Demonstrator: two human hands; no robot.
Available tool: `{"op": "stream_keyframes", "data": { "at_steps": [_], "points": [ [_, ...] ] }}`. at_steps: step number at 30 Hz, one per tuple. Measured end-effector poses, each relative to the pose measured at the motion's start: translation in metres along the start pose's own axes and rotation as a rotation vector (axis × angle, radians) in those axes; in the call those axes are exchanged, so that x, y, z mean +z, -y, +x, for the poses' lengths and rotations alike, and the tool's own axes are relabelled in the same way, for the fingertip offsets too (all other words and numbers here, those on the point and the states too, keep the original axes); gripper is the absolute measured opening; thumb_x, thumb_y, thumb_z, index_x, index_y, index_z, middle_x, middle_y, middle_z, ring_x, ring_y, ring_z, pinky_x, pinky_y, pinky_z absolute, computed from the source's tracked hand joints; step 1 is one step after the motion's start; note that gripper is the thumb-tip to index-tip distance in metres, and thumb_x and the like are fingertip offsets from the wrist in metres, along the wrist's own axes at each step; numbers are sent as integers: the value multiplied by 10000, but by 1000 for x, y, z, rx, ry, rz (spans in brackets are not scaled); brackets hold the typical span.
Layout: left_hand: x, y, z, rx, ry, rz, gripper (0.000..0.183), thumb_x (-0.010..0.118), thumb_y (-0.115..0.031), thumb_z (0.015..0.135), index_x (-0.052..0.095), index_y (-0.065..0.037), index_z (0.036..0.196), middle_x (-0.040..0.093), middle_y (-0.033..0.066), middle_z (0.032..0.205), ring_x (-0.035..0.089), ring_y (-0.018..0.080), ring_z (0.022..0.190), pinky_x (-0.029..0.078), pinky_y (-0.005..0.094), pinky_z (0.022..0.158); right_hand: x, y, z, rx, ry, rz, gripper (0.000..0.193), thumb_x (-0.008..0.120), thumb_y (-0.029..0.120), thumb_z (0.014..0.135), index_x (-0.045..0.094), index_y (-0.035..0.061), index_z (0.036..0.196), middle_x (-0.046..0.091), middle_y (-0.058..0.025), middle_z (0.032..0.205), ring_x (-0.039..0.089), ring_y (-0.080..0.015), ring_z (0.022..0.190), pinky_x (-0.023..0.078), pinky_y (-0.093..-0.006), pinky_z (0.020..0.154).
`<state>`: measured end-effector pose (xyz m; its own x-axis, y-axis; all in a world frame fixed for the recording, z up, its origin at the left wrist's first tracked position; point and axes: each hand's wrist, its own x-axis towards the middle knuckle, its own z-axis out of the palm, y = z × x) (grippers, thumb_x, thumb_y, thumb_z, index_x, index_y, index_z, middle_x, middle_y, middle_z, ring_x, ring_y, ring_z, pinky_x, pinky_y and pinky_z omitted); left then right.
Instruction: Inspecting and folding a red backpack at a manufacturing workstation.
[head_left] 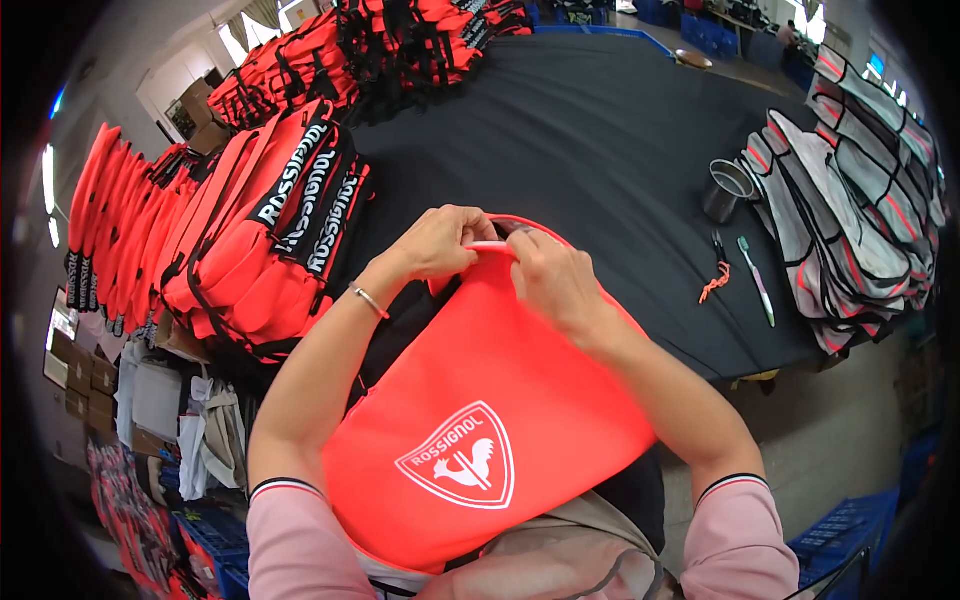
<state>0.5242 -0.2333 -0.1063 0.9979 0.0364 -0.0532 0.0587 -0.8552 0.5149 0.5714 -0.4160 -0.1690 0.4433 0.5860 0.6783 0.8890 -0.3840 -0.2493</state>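
A bright red fabric bag [520, 370] with a white shield-shaped print lies over my lap and against the table edge. At its far edge, my left hand [442, 240] pinches the rim, thumb and fingers closed on it. My right hand [555, 280] grips the same rim just to the right, its fingers curled over the edge. A pale strip of the bag's edge shows between the two hands. What the fingertips press on inside the rim is hidden.
Red bags with black straps [270, 220] are stacked at the left, more [400, 50] at the back. On the black-covered table [590, 120] to the right are a metal cup [728, 190], small snips with orange cord [716, 280], a toothbrush [758, 280] and grey black-edged pieces [850, 210].
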Motion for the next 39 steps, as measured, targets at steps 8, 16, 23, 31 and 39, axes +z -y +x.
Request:
{"op": "stream_keyframes", "data": {
  "at_steps": [8,16,23,31,39],
  "points": [
    [6,-61,-80,147,-258,-63,417,571,111,690,634,36,1096,680,165,969,675,248,854,534,333,773,-55,36,-33,-184,-328,-68,161,622,-9,761,627,6,921,624,-67,805,609,-165,507,472,-280,428],
    [28,-92,-133,25,-165,-407,265,660,71,805,656,49,1069,711,93,949,663,125,851,539,266,771,-94,55,-77,-226,-343,19,304,659,-3,725,663,-7,1029,682,-91,922,591,-144,502,463,-250,438],
    [23,-93,-157,-71,145,-701,162,749,-27,815,733,11,972,697,22,842,591,39,726,497,215,618,-129,59,-89,-46,77,616,322,728,-27,654,683,6,971,671,-112,847,648,-208,633,508,-293,547],
    [45,-78,-167,-92,584,-1180,203,727,-166,884,715,-8,756,570,-71,673,487,12,631,405,197,565,-126,29,-87,514,857,1523,156,779,156,820,724,11,825,594,63,691,492,-7,669,395,-216,599],
    [25,-75,-144,-196,793,-996,376,876,-168,717,677,5,985,634,-30,760,555,31,651,454,202,578,-118,25,-75,583,556,1349,291,648,195,955,703,-20,767,547,66,623,434,-5,588,375,-220,510]
  ]
}}
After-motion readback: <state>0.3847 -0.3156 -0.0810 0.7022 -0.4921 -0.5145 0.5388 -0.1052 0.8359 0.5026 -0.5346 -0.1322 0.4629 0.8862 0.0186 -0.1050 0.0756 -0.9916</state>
